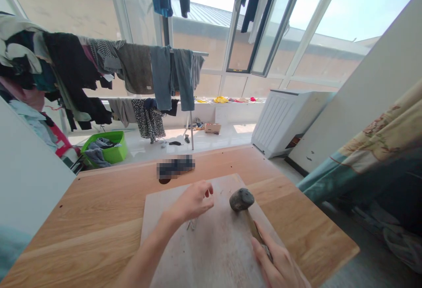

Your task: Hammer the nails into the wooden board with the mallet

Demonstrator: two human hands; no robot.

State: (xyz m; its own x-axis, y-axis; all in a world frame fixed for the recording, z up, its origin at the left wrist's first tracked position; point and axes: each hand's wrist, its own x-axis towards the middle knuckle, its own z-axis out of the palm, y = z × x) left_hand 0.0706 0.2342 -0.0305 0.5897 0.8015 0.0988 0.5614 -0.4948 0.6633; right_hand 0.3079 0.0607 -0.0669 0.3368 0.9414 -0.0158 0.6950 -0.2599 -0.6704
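Observation:
My right hand (277, 264) grips the wooden handle of a hammer (241, 199), whose dark head rests on or just above a pale worn board (217, 253). My left hand (193, 202) hovers over the middle of the board, fingers curled down in a pinch. Beneath it small metal nails (191, 224) stand on the board; whether the fingers touch them I cannot tell. The board lies on a wooden table (99, 217).
A blurred dark object (175, 167) lies at the table's far edge. Beyond are a laden clothes rack (138, 72), a green basin (108, 147), a white appliance (286, 118), and patterned fabric (379, 156) at right. The table edge runs close on my right.

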